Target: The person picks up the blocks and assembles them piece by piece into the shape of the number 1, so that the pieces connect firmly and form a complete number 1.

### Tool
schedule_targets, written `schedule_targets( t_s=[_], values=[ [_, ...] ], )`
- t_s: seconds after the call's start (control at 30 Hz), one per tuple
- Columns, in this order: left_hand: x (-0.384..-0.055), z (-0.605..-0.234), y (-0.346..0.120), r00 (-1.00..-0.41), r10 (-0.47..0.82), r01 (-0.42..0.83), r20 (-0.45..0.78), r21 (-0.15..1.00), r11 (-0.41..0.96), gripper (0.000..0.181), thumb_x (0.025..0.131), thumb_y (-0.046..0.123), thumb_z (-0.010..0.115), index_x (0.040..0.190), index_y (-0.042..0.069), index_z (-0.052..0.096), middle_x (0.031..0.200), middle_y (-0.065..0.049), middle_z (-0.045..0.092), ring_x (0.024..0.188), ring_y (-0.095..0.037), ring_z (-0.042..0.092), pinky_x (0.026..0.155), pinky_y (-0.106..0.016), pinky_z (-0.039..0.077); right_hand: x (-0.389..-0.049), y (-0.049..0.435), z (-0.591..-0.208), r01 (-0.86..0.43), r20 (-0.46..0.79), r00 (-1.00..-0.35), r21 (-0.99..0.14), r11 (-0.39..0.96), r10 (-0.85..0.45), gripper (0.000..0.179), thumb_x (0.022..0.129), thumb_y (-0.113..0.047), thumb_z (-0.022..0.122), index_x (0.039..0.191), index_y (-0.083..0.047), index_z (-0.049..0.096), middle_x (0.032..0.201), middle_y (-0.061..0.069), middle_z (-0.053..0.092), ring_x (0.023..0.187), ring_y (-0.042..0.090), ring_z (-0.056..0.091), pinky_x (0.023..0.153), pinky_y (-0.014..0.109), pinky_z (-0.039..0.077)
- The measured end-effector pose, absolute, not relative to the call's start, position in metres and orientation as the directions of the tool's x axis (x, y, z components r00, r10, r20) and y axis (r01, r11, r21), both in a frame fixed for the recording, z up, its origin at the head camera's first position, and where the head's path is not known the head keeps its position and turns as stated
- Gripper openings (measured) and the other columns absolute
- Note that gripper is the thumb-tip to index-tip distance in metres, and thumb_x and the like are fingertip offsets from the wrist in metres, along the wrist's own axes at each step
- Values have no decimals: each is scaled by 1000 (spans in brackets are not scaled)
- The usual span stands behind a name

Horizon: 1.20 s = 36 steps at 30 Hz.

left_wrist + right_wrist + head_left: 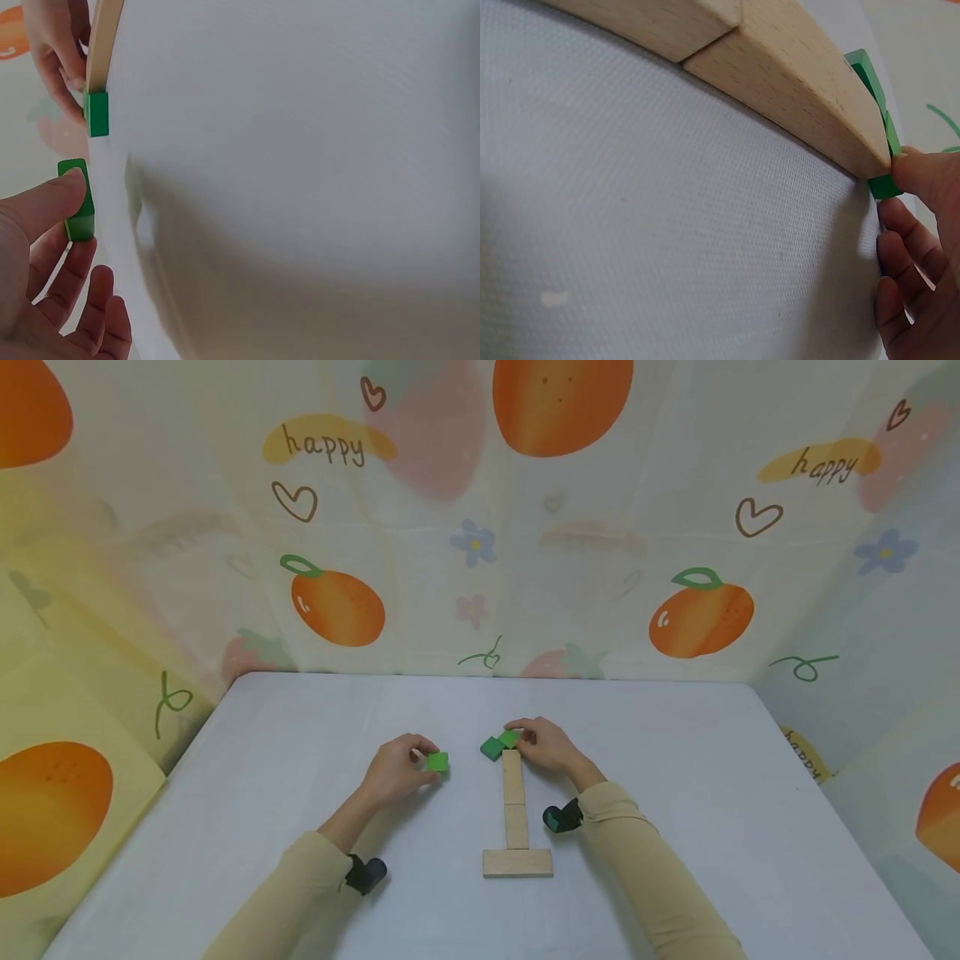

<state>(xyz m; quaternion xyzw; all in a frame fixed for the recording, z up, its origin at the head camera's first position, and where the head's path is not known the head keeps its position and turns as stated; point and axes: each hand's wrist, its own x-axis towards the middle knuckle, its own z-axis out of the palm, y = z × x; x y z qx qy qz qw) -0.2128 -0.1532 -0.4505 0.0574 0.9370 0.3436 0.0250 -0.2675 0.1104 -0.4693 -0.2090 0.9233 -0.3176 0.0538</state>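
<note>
My left hand (395, 770) pinches a bright green block (438, 762) between thumb and fingers, to the left of the wooden pieces. In the left wrist view this green block (81, 227) shows under the thumb, with the last fingers loosely bent below. My right hand (546, 745) pinches another light green block (509, 738) at the far end of the wooden line. A darker green block (492, 748) lies against its left side. Thumb and fingers straddle the green block (886, 187) in the right wrist view, partly covering it, right beside the wooden block's end.
Two wooden blocks, a far one (513, 777) and a near one (517, 827), lie end to end. A wooden bar (517, 863) crosses their near end, forming an upside-down T on the white table (675, 860). Printed cloth (420, 543) hangs behind the table.
</note>
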Motion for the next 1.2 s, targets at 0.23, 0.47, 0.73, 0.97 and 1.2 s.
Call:
schedule_targets(
  t_s=[0.23, 0.47, 0.73, 0.97, 1.2],
  values=[
    [-217, -446, -141, -992, 122, 80, -21, 649, 757, 32, 66, 14, 80, 95, 14, 66, 95, -1, 63, 86, -18, 54, 73, -32, 44, -269, 110, -471, -341, 25, -911, -607, 718, -411, 34, 86, -8, 54, 119, -10, 61, 93, 8, 59, 83, 19, 51, 76, 34, 43],
    [-221, -444, -129, -991, 134, 88, -24, 643, 760, 31, 67, 16, 80, 95, 14, 66, 95, 0, 63, 85, -17, 53, 71, -31, 43, -268, 110, -469, -346, 29, -909, -609, 714, -416, 33, 86, -8, 54, 119, -10, 61, 93, 8, 59, 83, 19, 51, 77, 35, 43],
    [-221, -444, -114, -992, 124, 81, -24, 636, 767, 31, 67, 20, 81, 93, 14, 65, 92, 1, 62, 82, -16, 53, 69, -30, 43, -269, 110, -470, -344, 24, -910, -603, 720, -415, 33, 86, -8, 55, 118, -11, 61, 92, 7, 59, 82, 18, 50, 75, 33, 42],
    [-224, -449, -106, -992, 125, 76, -32, 634, 770, 32, 67, 22, 81, 92, 13, 63, 92, 0, 62, 77, -14, 53, 63, -27, 42, -269, 110, -469, -334, 17, -913, -607, 722, -408, 33, 86, -8, 55, 118, -11, 61, 93, 7, 59, 83, 18, 50, 76, 34, 43],
    [-225, -453, -100, -992, 120, 69, -39, 632, 772, 35, 66, 26, 82, 91, 12, 63, 89, 0, 62, 70, -13, 53, 59, -25, 41, -269, 109, -467, -319, 7, -919, -598, 735, -393, 32, 87, -9, 55, 118, -12, 61, 92, 6, 59, 83, 18, 51, 76, 34, 43]
  ],
)
